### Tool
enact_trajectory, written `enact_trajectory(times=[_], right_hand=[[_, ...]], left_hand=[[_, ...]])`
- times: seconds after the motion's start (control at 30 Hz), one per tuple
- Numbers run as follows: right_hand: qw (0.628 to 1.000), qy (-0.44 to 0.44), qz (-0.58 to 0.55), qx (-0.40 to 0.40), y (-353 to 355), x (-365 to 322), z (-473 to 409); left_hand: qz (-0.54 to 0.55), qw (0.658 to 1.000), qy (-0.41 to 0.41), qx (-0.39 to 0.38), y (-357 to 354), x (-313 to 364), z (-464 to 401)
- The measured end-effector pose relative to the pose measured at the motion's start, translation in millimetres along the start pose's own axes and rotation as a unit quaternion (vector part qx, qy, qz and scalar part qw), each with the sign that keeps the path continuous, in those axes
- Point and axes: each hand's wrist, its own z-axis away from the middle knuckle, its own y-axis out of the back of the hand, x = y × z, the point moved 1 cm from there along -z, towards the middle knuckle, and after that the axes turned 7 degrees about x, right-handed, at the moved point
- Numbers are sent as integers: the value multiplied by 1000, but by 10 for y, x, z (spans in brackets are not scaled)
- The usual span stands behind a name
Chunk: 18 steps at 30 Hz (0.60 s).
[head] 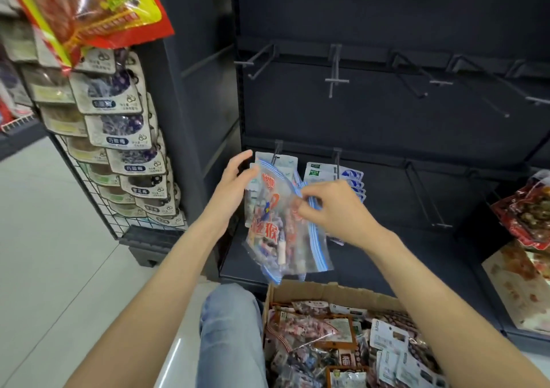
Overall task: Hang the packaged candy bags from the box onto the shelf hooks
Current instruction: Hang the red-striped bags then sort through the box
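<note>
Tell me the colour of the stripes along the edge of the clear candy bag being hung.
Blue, on the candy bag, clearest in the head view.

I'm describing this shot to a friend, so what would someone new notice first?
Centre frame, the right hand pinches a clear candy bag with blue-striped edges, the left hand flat against its side, before a lower shelf hook. Below sits the open cardboard box of packets; a red-and-yellow snack bag hangs top left.

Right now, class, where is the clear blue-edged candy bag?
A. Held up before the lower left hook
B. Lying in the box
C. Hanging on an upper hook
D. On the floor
A: the right hand pinches the bag just below the lower left hook, above the box.
</note>
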Motion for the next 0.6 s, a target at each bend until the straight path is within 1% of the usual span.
enact_trajectory(times=[0.07, 0.1, 0.17, 0.2, 0.27, 0.37, 0.5, 0.6], right_hand=[[999, 32, 11, -30, 145, 61, -90], [998, 41, 15, -38, 199, 98, -142], [999, 40, 13, -33, 293, 155, -242], [999, 29, 11, -26, 329, 175, -290], [1000, -2, -1, -18, 373, 209, -370], [999, -35, -28, 0, 398, 216, -428], [995, -63, -76, 34, 382, 212, -492], [994, -60, -83, 37, 323, 181, -561]], left_hand=[[35, 998, 29, -50, 110, 24, -138], [24, 996, 29, -86, 138, 69, -197], [-27, 991, 1, -134, 158, 195, -254], [-48, 989, -19, -142, 155, 266, -257], [-55, 989, -54, -126, 143, 365, -261], [-40, 993, -67, -91, 152, 414, -276], [-1, 996, -50, -75, 187, 436, -300], [33, 998, -22, -46, 179, 429, -339]])
